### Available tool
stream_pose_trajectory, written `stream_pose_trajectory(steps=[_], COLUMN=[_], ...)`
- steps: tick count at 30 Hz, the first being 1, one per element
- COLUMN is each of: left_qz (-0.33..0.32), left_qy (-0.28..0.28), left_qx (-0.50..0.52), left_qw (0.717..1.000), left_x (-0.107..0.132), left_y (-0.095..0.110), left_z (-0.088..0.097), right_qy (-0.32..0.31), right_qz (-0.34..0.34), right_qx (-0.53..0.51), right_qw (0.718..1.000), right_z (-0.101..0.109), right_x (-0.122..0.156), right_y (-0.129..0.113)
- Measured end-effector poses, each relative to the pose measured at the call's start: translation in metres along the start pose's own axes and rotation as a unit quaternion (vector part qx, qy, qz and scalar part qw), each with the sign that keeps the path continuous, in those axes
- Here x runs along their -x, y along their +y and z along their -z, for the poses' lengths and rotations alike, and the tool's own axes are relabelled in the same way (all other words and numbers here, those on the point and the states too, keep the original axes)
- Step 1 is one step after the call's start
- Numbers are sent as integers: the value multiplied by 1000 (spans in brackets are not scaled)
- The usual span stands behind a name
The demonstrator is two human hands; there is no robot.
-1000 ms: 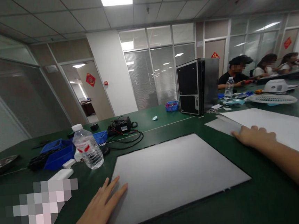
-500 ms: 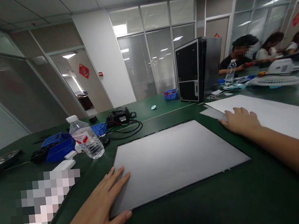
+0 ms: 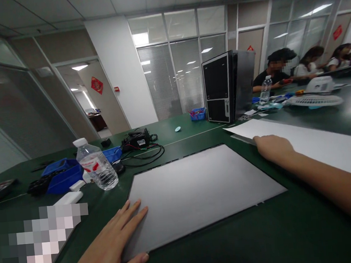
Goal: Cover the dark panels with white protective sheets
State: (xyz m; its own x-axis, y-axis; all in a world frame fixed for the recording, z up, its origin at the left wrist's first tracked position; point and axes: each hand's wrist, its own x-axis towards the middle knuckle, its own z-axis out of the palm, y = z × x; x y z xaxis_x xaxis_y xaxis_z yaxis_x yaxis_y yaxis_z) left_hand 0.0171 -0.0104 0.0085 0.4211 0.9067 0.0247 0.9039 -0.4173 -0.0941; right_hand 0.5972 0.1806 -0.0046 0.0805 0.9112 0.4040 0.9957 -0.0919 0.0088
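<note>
A flat, pale grey panel with a thin black border [image 3: 205, 194] lies on the green table in front of me. My left hand [image 3: 113, 235] rests spread over its left edge, fingertips on the surface and thumb near the front corner. To the right, my right hand [image 3: 275, 147] is closed at the left edge of a large white sheet [image 3: 321, 147]. The fingertips are turned under and mostly hidden. The sheet's far left corner sticks out past the hand, with a greyish layer [image 3: 243, 138] under it.
A water bottle [image 3: 97, 165], blue bins [image 3: 64, 176] and a black adapter with cables [image 3: 136, 140] stand at left. A computer tower [image 3: 219, 87] stands at the back, beside a small blue basket [image 3: 197, 114]. A white fan [image 3: 315, 99] lies at right; people sit beyond.
My right hand has gone from lying flat with fingers spread to closed on the white sheet's edge. The sheet's corner has shifted left. My left hand stays on the panel.
</note>
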Motion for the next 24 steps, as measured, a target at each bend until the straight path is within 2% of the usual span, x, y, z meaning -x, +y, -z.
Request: stream_pose_trajectory(steps=[2,6,9,12,15,18,21,24], left_qz=[3,-7,-6,4,10,21,38,31], left_qy=[-5,33,52,52,51,49,51,86], left_qx=[0,29,57,73,82,87,76,58], left_qw=[1000,999,997,996,995,995,995,994], left_x=[0,1,3,5,7,9,12,16], left_y=[0,3,5,7,8,9,11,11], left_z=[1,5,9,11,12,10,7,4], right_qy=[-7,0,57,136,193,203,196,180], right_qz=[1,12,49,120,245,365,441,489], right_qx=[14,33,43,39,3,-30,-53,-70], right_qw=[1000,999,996,983,950,908,875,850], right_z=[7,25,39,51,58,61,62,66], right_x=[1,6,15,26,40,55,69,80], right_y=[-3,-14,-32,-56,-80,-102,-120,-130])
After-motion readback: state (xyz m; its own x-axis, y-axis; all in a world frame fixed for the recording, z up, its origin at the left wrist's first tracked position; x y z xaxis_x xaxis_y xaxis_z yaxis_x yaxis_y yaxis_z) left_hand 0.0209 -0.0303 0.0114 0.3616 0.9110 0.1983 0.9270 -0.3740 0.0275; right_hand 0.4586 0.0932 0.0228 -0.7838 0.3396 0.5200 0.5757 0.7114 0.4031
